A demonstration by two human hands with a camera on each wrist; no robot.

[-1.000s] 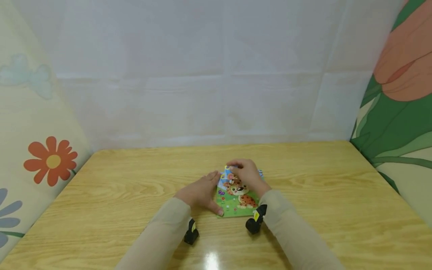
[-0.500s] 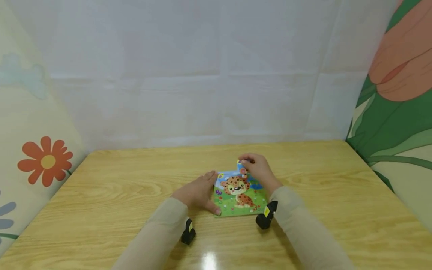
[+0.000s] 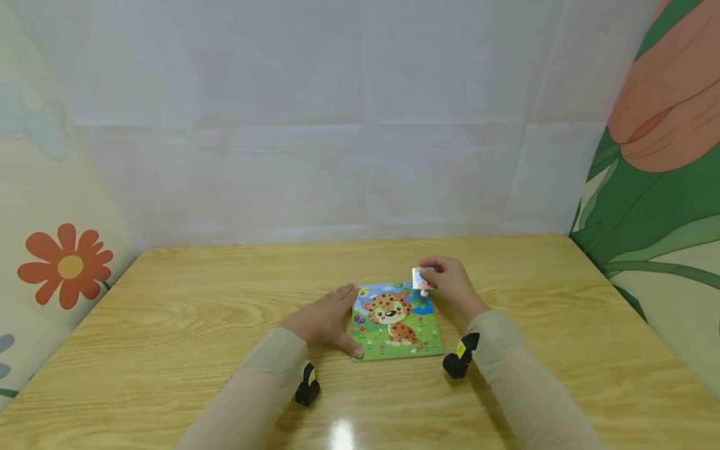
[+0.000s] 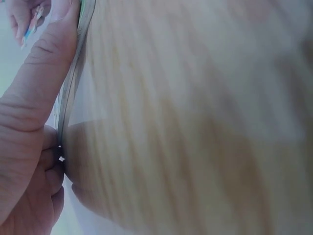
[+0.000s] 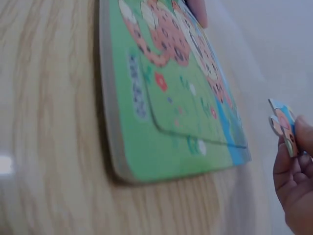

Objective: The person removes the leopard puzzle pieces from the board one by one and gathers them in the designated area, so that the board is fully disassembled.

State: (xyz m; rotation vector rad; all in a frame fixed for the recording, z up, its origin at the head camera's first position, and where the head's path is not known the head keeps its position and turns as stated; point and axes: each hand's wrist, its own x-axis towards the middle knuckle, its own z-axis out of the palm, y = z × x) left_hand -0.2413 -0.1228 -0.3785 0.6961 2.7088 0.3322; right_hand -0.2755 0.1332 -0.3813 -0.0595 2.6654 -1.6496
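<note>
A jigsaw puzzle board (image 3: 430, 347) with a cartoon leopard on green grass lies flat on the table. My left hand (image 3: 323, 322) rests along its left side, thumb at the near corner and fingers toward the far corner. In the left wrist view the left thumb (image 4: 34, 98) runs beside the board's edge. Between thumb and fingers, my right hand (image 3: 452, 287) pinches a small puzzle piece (image 3: 417, 279) above the board's far right corner. The right wrist view shows that piece with its rounded knob and blue and orange print, apart from the board.
The wooden table (image 3: 225, 275) spreads around the board, with a white cloth (image 3: 281, 156) hanging behind. Panels with a painted red flower (image 3: 70, 265) and a large tulip (image 3: 664, 119) stand at the sides. Black wrist cameras (image 3: 307, 387) sit under both cuffs.
My right hand has carried the puzzle piece rightward from over the leopard's head to the far right corner, tilting it. The left hand keeps its place on the board.
</note>
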